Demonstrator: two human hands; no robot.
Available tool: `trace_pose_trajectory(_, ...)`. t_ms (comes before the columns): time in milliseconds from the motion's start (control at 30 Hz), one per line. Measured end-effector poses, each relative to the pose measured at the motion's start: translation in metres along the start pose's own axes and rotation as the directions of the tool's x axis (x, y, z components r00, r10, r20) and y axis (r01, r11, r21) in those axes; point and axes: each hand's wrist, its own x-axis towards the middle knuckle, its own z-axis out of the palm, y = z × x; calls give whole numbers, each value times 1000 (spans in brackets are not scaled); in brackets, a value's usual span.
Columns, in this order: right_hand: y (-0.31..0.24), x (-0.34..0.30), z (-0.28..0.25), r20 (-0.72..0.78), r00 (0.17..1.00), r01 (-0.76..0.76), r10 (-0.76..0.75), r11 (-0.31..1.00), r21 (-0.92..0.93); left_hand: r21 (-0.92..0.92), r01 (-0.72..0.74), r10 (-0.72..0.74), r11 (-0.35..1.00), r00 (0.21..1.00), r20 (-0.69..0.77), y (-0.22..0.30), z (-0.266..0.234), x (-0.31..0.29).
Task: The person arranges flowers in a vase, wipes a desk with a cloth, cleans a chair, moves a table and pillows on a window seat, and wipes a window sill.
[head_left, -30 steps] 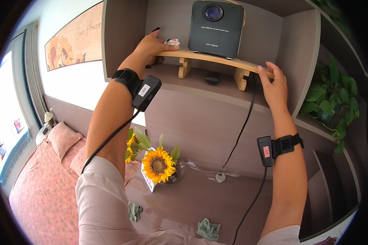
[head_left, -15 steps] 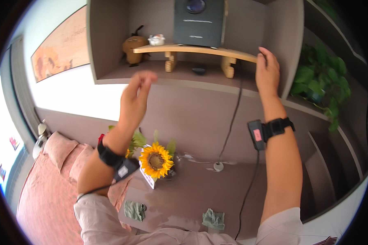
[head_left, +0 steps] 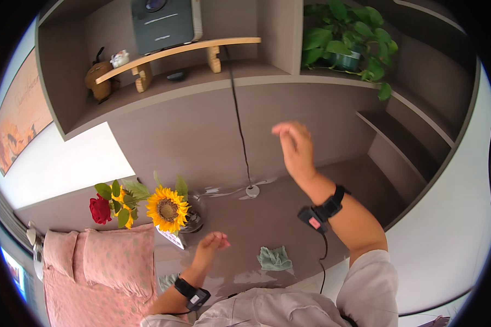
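Note:
My left hand is low over the brown desk, beside the sunflower and short of the crumpled green cloth. Its fingers are loosely bent and hold nothing. Higher up on the right, my right hand hangs in the air before the back panel, below the shelf. Its fingers are apart from the thumb, with nothing between them. A second green cloth lies partly hidden by my left forearm. The sunflower rises from a dark glass vase, near a red rose.
A curved wooden stand on the shelf carries a dark grey device and a small white figurine. A black cable runs down to a desk grommet. A potted plant trails at right; a pink bed stands left.
Both hands have come down from the shelf height; the right one has left the end of the wooden stand. My view has swung right and downward.

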Motion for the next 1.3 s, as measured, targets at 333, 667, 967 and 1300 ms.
trace_pose_trajectory(333,89,-283,-47,431,572,-650,698,706,-282,-433,507,-561,745,828,5,-109,12,-56)
trace_pose_trajectory(667,83,-369,-37,819,130,-658,559,667,-350,-468,496,-600,731,794,-95,-118,24,-57)
trace_pose_trajectory(967,75,-398,-34,904,-6,-553,427,752,-359,-596,478,-675,646,722,-152,-129,25,-79)
trace_pose_trajectory(1300,59,-423,-20,873,180,-252,454,879,-405,-653,410,-683,637,692,-232,-121,26,-98)
